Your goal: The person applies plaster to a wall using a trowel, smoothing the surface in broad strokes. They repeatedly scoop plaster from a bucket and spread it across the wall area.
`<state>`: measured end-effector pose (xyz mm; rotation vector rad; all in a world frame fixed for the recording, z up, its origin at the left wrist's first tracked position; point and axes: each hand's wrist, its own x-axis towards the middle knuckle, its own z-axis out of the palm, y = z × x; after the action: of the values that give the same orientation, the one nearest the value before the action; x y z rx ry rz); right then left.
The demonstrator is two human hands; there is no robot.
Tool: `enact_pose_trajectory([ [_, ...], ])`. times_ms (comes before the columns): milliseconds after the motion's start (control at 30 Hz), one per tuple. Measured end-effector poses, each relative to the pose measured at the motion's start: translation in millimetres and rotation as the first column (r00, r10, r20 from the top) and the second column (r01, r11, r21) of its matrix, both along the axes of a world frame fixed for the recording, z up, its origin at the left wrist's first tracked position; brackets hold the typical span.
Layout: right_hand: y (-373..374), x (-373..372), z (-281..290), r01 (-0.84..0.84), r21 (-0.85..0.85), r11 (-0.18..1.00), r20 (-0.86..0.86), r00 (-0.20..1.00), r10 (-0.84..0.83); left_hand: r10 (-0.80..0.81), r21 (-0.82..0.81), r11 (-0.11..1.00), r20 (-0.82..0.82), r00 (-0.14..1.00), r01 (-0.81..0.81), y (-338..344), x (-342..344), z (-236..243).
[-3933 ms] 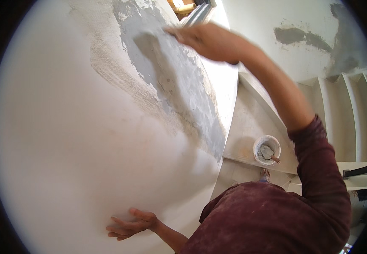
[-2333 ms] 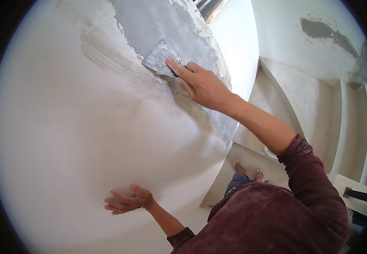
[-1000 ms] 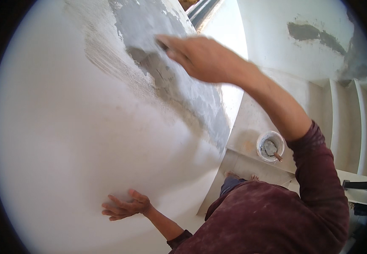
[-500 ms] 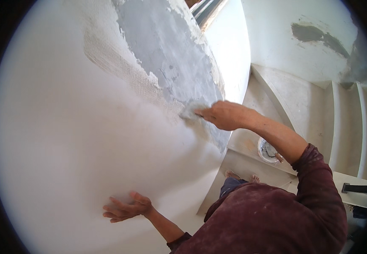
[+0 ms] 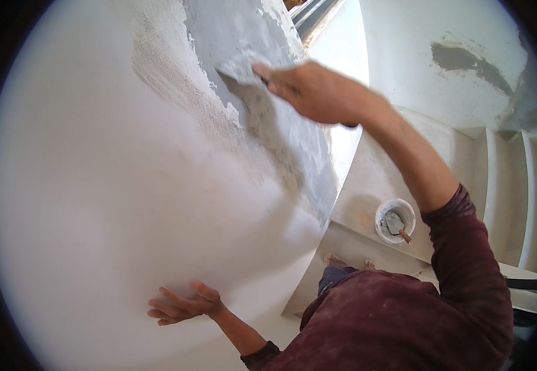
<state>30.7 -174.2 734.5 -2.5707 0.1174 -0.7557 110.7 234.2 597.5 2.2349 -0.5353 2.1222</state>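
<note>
My right hand (image 5: 315,93) grips a putty knife (image 5: 240,69) whose wide, putty-smeared blade lies against the wall. Under the blade is a large grey patch of filler (image 5: 213,34) with a ragged left edge. A band of rough, textured white (image 5: 176,86) runs along that edge, and smooth white wall (image 5: 95,204) spreads out beyond it. Low on this smooth part rests my left hand (image 5: 185,304), fingers spread and holding nothing. The knife's handle is mostly hidden inside my right fist.
A white bucket (image 5: 380,226) of grey filler, with a wooden-handled trowel (image 5: 395,222) in it, stands on a step to the right. Pale stairs (image 5: 503,185) climb on the far right. The wall behind them carries another grey patch (image 5: 460,59). My feet (image 5: 336,260) are below.
My right hand has swept the putty knife up the grey patch, up and to the left. The bucket, partly covered by my forearm before, now shows whole. My left hand has stayed nearly in place.
</note>
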Motion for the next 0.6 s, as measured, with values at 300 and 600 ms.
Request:
enact_pose_trajectory([
  [300, 26.1, -44.2, -114.4, -0.102, 0.168, 0.980, -0.478, 0.862, 0.172, 0.004, -0.040, 0.999, -0.010, 1.000, -0.005, -6.2, -2.1, 0.5],
  [600, 28.6, 4.1, -3.9, 0.052, 0.070, 0.996, 0.221, 0.973, -0.066, 0.003, -0.035, 0.999, -0.027, 1.000, -0.004, -3.7, -3.0, -0.7],
])
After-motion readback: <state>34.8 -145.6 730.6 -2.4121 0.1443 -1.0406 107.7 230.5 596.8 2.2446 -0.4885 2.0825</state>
